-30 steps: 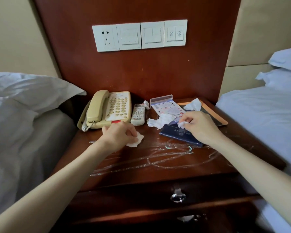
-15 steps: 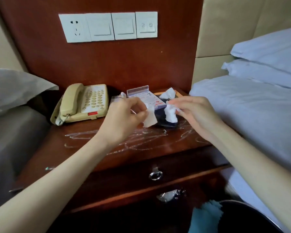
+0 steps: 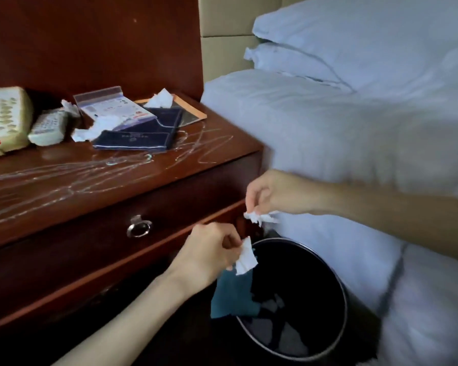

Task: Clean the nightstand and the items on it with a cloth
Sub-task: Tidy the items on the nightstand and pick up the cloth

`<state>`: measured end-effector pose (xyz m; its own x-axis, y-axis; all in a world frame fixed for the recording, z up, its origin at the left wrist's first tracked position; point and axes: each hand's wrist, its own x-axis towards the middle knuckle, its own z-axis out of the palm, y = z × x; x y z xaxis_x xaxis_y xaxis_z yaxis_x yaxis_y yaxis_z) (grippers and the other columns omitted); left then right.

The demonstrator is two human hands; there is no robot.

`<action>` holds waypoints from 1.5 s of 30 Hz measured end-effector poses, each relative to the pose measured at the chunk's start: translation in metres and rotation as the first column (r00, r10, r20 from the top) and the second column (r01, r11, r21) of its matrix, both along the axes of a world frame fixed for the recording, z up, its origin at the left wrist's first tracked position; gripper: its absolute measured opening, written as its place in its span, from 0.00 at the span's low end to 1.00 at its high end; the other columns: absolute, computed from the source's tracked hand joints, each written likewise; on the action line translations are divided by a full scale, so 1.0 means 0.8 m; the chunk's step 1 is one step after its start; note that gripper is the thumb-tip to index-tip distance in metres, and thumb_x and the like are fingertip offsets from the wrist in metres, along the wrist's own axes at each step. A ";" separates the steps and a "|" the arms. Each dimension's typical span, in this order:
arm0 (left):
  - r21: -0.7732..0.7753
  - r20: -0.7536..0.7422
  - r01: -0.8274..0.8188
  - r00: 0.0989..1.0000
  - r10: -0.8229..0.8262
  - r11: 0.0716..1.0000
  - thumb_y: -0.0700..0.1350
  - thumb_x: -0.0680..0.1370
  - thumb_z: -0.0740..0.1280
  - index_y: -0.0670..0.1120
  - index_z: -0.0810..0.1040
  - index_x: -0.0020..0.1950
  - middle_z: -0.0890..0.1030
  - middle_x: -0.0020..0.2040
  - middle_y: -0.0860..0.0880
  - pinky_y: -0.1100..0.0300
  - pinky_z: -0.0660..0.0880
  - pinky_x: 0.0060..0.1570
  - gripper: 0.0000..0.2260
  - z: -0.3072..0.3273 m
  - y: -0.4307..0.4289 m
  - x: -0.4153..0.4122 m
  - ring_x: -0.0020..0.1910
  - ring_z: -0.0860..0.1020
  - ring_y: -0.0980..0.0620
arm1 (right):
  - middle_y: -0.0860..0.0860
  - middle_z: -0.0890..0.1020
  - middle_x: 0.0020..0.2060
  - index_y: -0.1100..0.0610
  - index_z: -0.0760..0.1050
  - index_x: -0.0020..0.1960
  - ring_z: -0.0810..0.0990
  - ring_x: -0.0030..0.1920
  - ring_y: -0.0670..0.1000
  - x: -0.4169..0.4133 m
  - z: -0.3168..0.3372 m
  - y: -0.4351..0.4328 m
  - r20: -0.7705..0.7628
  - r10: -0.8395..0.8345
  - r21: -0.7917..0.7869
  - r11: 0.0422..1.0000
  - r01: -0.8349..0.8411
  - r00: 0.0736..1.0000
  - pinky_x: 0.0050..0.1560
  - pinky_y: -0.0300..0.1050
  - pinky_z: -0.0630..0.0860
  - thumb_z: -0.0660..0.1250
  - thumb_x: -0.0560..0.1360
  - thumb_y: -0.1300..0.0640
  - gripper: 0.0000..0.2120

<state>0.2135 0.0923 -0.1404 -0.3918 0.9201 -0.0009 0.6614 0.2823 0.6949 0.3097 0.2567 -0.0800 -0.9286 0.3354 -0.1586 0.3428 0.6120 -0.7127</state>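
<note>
My left hand (image 3: 209,253) pinches a crumpled white paper scrap (image 3: 245,257) just above the rim of a black waste bin (image 3: 336,281). My right hand (image 3: 273,192) holds another white paper scrap (image 3: 261,217) over the bin's far edge. A teal cloth (image 3: 232,297) hangs over the bin's left rim. The dark wooden nightstand (image 3: 64,178) shows white scribble marks on its top. On it lie a beige telephone (image 3: 3,120), a remote control (image 3: 48,126), a dark blue folder (image 3: 140,136), a printed card in a clear stand (image 3: 111,109) and more paper scraps (image 3: 95,128).
A bed with a pale blue duvet (image 3: 341,133) and pillows (image 3: 354,38) stands at the right, close to the bin. An orange-edged tray (image 3: 193,113) sits at the nightstand's back right. The drawer has a metal ring pull (image 3: 139,228).
Both hands lifted paper scraps off the nightstand and carried them down and right to above the bin. The view swung right and down, bringing the bin and cloth into sight.
</note>
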 end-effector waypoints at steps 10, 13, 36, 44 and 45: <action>-0.186 0.254 -0.031 0.964 0.079 0.982 0.38 0.75 0.66 0.43 0.76 0.37 0.80 0.33 0.42 0.58 0.78 0.31 0.07 -0.102 0.050 0.066 0.24 0.78 0.53 | 0.49 0.80 0.36 0.57 0.80 0.42 0.73 0.29 0.43 0.060 -0.112 0.023 0.466 0.038 0.241 0.956 -0.168 0.884 0.25 0.27 0.66 0.66 0.66 0.71 0.12; -0.206 0.245 -0.044 0.965 0.095 0.977 0.37 0.74 0.65 0.42 0.79 0.42 0.83 0.36 0.41 0.59 0.79 0.38 0.04 -0.114 0.047 0.067 0.31 0.81 0.49 | 0.55 0.84 0.41 0.61 0.81 0.43 0.77 0.36 0.47 0.064 -0.131 0.023 0.483 0.062 0.225 0.955 -0.193 0.873 0.32 0.31 0.71 0.64 0.66 0.72 0.11; 0.169 -0.002 -0.135 0.991 0.137 0.976 0.44 0.76 0.66 0.53 0.80 0.44 0.84 0.38 0.53 0.59 0.80 0.41 0.05 0.056 -0.048 -0.032 0.36 0.82 0.58 | 0.53 0.84 0.35 0.59 0.81 0.41 0.84 0.36 0.46 -0.015 -0.004 -0.009 -0.101 0.042 -0.016 0.999 -0.044 0.994 0.36 0.36 0.78 0.70 0.70 0.62 0.01; 0.369 -0.046 -0.256 0.955 0.293 0.893 0.40 0.77 0.64 0.49 0.80 0.45 0.84 0.37 0.50 0.63 0.77 0.34 0.07 0.139 -0.084 -0.095 0.33 0.81 0.57 | 0.54 0.85 0.37 0.57 0.79 0.40 0.84 0.36 0.48 -0.096 0.074 -0.030 -0.393 0.030 -0.057 0.997 -0.057 0.919 0.38 0.38 0.79 0.67 0.72 0.63 0.04; 0.392 -0.063 -0.270 0.946 0.318 0.879 0.39 0.77 0.64 0.49 0.80 0.45 0.84 0.35 0.52 0.66 0.76 0.33 0.07 0.145 -0.088 -0.103 0.31 0.79 0.58 | 0.54 0.85 0.37 0.57 0.79 0.40 0.83 0.36 0.48 -0.108 0.079 -0.033 -0.408 0.032 -0.047 0.997 -0.056 0.912 0.38 0.39 0.79 0.67 0.72 0.64 0.04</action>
<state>0.1308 0.0216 -0.0241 -0.6192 0.6846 0.3846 0.6744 0.2128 0.7070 0.2230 0.2304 -0.0167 -0.9303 0.2945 0.2185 -0.0104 0.5744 -0.8185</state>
